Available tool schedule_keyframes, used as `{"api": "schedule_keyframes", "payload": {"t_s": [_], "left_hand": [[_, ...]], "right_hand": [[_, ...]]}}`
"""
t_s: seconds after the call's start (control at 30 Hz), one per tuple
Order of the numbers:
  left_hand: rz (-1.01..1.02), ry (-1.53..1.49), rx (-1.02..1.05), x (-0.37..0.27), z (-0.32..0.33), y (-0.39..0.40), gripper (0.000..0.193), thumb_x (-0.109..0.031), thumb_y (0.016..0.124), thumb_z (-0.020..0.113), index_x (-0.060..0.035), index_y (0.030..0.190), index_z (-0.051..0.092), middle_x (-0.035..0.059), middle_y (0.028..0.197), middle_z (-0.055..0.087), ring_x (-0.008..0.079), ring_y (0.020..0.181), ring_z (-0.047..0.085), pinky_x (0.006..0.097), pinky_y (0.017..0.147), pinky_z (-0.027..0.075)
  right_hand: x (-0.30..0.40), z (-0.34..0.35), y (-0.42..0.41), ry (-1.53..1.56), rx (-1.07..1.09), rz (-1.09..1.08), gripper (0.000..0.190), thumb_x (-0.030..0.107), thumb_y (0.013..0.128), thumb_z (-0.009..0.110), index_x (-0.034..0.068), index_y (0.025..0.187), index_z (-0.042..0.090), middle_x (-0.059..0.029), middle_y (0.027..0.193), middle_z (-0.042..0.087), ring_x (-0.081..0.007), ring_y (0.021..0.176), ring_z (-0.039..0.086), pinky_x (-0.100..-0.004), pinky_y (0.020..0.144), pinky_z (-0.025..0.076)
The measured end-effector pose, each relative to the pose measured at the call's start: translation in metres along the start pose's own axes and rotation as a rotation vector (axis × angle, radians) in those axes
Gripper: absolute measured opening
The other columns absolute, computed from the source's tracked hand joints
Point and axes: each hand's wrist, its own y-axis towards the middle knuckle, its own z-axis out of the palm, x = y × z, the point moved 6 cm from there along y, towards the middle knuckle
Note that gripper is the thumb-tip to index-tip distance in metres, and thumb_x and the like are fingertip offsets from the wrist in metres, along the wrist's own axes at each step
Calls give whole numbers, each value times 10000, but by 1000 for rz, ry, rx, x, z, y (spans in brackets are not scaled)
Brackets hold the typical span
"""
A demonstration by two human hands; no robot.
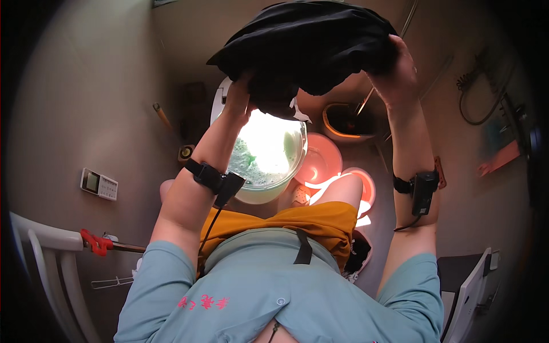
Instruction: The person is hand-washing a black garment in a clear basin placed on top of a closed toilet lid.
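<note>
A black cloth garment [304, 47] is held up and spread between my two hands at the top of the view. My left hand [242, 96] grips its lower left part, the fingers partly hidden by the cloth. At the right end, my right hand [396, 75] has hold of the fabric, its thumb side along the edge. A small white piece, perhaps a tag or lining, shows at the garment's lower edge. Below the cloth stands a large round tub [266, 184] of sudsy, greenish water with bright glare on it.
Pink basins [321, 160] stand right of the tub, with a black bucket with an orange rim [341, 128] beyond. A white remote-like controller [99, 184] is on the left wall. A white chair-like frame [47, 236] is at left. A hose [472, 120] hangs at right.
</note>
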Motion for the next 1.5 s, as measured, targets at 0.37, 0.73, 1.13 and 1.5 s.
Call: {"api": "schedule_keyframes", "payload": {"t_s": [0.37, 0.73, 1.13, 1.5], "left_hand": [[-34, -206, -132, 11, -104, -61, 246, -170, 809, 667, 0, 985, 658, 97, 881, 682, 189, 772, 672, 309, 758, 548], [-33, -201, -71, 18, -98, -91, 185, -118, 821, 608, 0, 955, 657, 93, 936, 680, 205, 862, 664, 303, 836, 528], [-89, -30, -87, 18, -95, -84, 297, -138, 796, 703, 10, 1045, 637, 91, 993, 680, 181, 895, 660, 321, 850, 522], [-337, 1543, -120, 36, -115, -65, 600, -490, 757, 714, 34, 1040, 644, 209, 1097, 635, 349, 1000, 604, 380, 897, 460]], "right_hand": [[-190, -105, -22, -176, -569, 456, 163, 161, 868, 589, 22, 938, 637, -93, 891, 679, -207, 809, 666, -327, 778, 557], [-272, -69, -19, -1220, -104, 454, 619, 173, 706, 764, 74, 1251, 487, -138, 1168, 586, -235, 1022, 610, -339, 867, 493], [-264, -136, -17, -533, -596, 298, 254, 188, 949, 450, 7, 1044, 600, -76, 995, 645, -172, 881, 616, -312, 817, 494], [-215, -148, -19, 344, -443, 331, 453, 287, 1000, 255, -3, 1171, 558, -172, 1178, 613, -325, 1082, 589, -442, 996, 442]]}}
